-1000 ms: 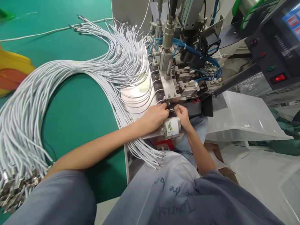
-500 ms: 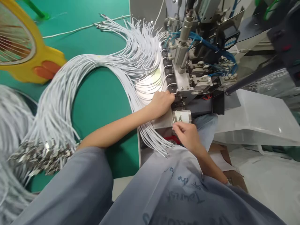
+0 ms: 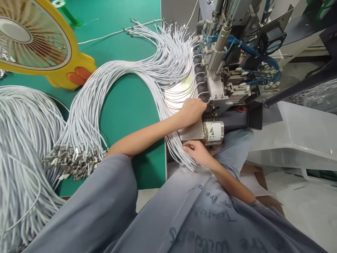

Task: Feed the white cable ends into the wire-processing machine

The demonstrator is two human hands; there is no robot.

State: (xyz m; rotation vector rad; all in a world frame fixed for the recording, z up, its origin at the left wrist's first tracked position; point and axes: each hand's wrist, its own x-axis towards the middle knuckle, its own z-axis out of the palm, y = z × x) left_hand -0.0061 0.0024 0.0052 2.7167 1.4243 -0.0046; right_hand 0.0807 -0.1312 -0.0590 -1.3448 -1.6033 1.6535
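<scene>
My left hand [image 3: 191, 109] is curled shut at the front of the metal machine [image 3: 226, 86], pressing on a white wire at the fixture. My right hand [image 3: 196, 151] is lower, at the table's edge, fingers pinched on the loose ends of the white wire bundle [image 3: 126, 75] that hang over the edge. The bundle arcs across the green mat [image 3: 126, 109], with its metal terminals [image 3: 72, 160] piled beside my left elbow. A small cylinder with a warning label [image 3: 214, 131] sticks out just above my right hand.
A yellow desk fan [image 3: 39, 45] lies at the far left. A second thick heap of white wires [image 3: 23, 140] fills the left edge. A clear plastic tray [image 3: 297, 137] sits right of the machine. Blue air hoses [image 3: 252, 56] run over the machine.
My right hand has left the fixture and dropped down to the wire ends at the table's edge. My left hand stays at the fixture. The view has swung left, showing the fan.
</scene>
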